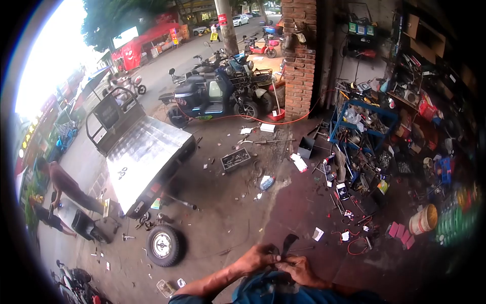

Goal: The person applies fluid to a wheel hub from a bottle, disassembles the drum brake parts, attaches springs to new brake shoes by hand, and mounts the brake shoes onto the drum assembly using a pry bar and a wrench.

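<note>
Close to my body at the bottom of the head view, my left hand [257, 259] and my right hand [300, 270] meet with fingers pinched together. Between them rises a thin dark strip [289, 243] with a curved, wider upper end; its material is not plain. Both hands grip its lower part, which the fingers mostly hide. Dark smudges mark the fingers. Directly below the hands is the blue clothing [273, 289] on my lap.
A wheel with a tyre [163, 245] lies left of my hands, near a flatbed cart [147, 152]. Tools and parts surround a blue rack [364, 121] at right. A parts tray [236, 159] sits ahead. Scooters [217, 93] stand beyond; a person [71, 185] bends at far left.
</note>
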Demonstrator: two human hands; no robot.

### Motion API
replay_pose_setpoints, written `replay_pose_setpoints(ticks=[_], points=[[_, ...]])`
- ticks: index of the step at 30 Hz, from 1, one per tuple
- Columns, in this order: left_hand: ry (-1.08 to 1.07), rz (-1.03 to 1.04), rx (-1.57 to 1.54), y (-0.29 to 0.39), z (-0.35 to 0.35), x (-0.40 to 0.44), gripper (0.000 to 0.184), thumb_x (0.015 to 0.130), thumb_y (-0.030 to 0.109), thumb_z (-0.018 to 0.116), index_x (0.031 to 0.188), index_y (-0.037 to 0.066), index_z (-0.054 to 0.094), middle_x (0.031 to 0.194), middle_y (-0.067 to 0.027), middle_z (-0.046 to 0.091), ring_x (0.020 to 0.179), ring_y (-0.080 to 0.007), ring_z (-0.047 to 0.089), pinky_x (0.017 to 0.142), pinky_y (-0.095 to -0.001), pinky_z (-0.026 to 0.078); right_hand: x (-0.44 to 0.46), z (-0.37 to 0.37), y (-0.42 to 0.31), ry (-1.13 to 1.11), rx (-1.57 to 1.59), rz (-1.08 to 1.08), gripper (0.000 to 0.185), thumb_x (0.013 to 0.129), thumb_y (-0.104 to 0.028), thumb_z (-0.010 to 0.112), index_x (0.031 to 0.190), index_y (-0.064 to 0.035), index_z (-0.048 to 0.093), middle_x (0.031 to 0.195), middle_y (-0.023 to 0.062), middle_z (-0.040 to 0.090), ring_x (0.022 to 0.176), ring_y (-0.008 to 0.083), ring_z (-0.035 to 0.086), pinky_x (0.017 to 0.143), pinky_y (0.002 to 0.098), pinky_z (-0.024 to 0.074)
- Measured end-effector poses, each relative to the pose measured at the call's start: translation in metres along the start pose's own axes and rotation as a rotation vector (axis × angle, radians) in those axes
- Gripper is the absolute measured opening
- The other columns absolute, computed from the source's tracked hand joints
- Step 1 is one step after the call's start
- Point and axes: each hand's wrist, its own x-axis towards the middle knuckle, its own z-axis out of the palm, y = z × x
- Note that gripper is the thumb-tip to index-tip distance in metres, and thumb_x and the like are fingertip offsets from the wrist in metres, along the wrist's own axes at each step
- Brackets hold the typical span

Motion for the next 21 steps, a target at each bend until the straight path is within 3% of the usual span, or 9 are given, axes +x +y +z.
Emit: replay_pose_setpoints(ticks=[3, 5, 8, 11, 14, 15, 16, 19, 21], points=[[0.021, -0.025, -0.133, -0.004, -0.001, -0.006, 0.041, 0.091, 0.033, 0.067, 0.106, -0.005, 0.061, 0.093, -0.0141, 0.065, 0.087, -0.0206, 0.062, 0.075, -0.0325, 0.049, 0.001, 0.003, 0.018, 0.053, 0.398, 0.080, 0.022, 0.096, -0.015, 0.059, 0.099, 0.0041, 0.068, 0.093, 0.0089, 0.070, 0.089, 0.0161, 0.064, 0.081, 0.0288, 0.0493], [0.075, -0.041, -0.132, -0.013, -0.003, -0.008, 0.036, 0.092, 0.032, 0.063, 0.104, -0.002, 0.063, 0.094, -0.0154, 0.067, 0.082, -0.0258, 0.067, 0.074, -0.0368, 0.051, 0.001, -0.001, 0.017, 0.007, 0.477, 0.202, 0.025, 0.097, -0.017, 0.056, 0.101, 0.0046, 0.067, 0.097, 0.0098, 0.069, 0.092, 0.0171, 0.064, 0.086, 0.0305, 0.0490], [0.179, 0.270, 0.569, -0.063, -0.010, -0.009, 0.034, 0.093, 0.034, 0.060, 0.110, 0.004, 0.061, 0.099, -0.0234, 0.066, 0.087, -0.0363, 0.067, 0.073, -0.0426, 0.052, 0.000, -0.002, 0.017, -0.015, 0.675, 0.254, 0.028, 0.100, -0.021, 0.049, 0.098, 0.0027, 0.064, 0.101, 0.0128, 0.065, 0.095, 0.0189, 0.062, 0.088, 0.0316, 0.0475], [0.203, 0.239, 0.856, -0.133, -0.027, -0.026, 0.033, 0.094, 0.034, 0.056, 0.119, 0.012, 0.057, 0.094, -0.0244, 0.064, 0.086, -0.0419, 0.063, 0.071, -0.0479, 0.052, -0.005, -0.011, 0.046, -0.050, 0.786, 0.260, 0.029, 0.101, -0.023, 0.045, 0.093, 0.0004, 0.060, 0.102, 0.0142, 0.061, 0.096, 0.0213, 0.059, 0.089, 0.0333, 0.0447], [0.223, 0.167, 1.016, -0.184, -0.024, -0.056, 0.017, 0.088, 0.022, 0.063, 0.102, 0.012, 0.065, 0.094, -0.0117, 0.062, 0.078, -0.0302, 0.066, 0.067, -0.0408, 0.054, -0.012, -0.017, 0.037, -0.020, 0.787, 0.354, 0.029, 0.100, -0.024, 0.046, 0.088, 0.0003, 0.058, 0.092, 0.0127, 0.060, 0.088, 0.0218, 0.058, 0.086, 0.0350, 0.0438], [0.270, 0.125, 0.851, -0.160, -0.017, -0.066, 0.016, 0.086, 0.020, 0.063, 0.101, 0.014, 0.064, 0.095, -0.0096, 0.062, 0.079, -0.0293, 0.066, 0.065, -0.0428, 0.054, -0.013, -0.016, 0.033, -0.016, 0.763, 0.342, 0.029, 0.100, -0.023, 0.047, 0.089, 0.0009, 0.059, 0.092, 0.0124, 0.061, 0.087, 0.0216, 0.059, 0.086, 0.0355, 0.0449], [0.251, 0.115, 0.850, -0.141, -0.022, -0.071, 0.017, 0.086, 0.020, 0.063, 0.102, 0.014, 0.063, 0.094, -0.0094, 0.063, 0.079, -0.0294, 0.066, 0.065, -0.0429, 0.054, -0.011, -0.016, 0.031, -0.010, 0.735, 0.326, 0.028, 0.100, -0.022, 0.048, 0.090, 0.0015, 0.059, 0.092, 0.0120, 0.062, 0.085, 0.0215, 0.059, 0.085, 0.0359, 0.0461], [0.194, 0.096, 0.865, -0.108, -0.031, -0.084, 0.016, 0.087, 0.020, 0.063, 0.102, 0.014, 0.063, 0.090, -0.0094, 0.066, 0.079, -0.0299, 0.067, 0.067, -0.0438, 0.055, -0.007, -0.012, 0.030, -0.089, 0.532, 0.474, 0.030, 0.100, -0.026, 0.047, 0.086, -0.0029, 0.061, 0.084, 0.0083, 0.063, 0.074, 0.0138, 0.055, 0.068, 0.0282, 0.0434], [0.229, 0.195, 0.903, -0.131, -0.030, -0.081, 0.016, 0.087, 0.021, 0.064, 0.101, 0.014, 0.063, 0.089, -0.0103, 0.066, 0.079, -0.0298, 0.067, 0.068, -0.0437, 0.055, 0.007, -0.011, 0.031, -0.105, 0.470, 0.535, 0.032, 0.099, -0.030, 0.048, 0.084, -0.0040, 0.060, 0.078, 0.0056, 0.062, 0.069, 0.0107, 0.053, 0.060, 0.0234, 0.0371]])
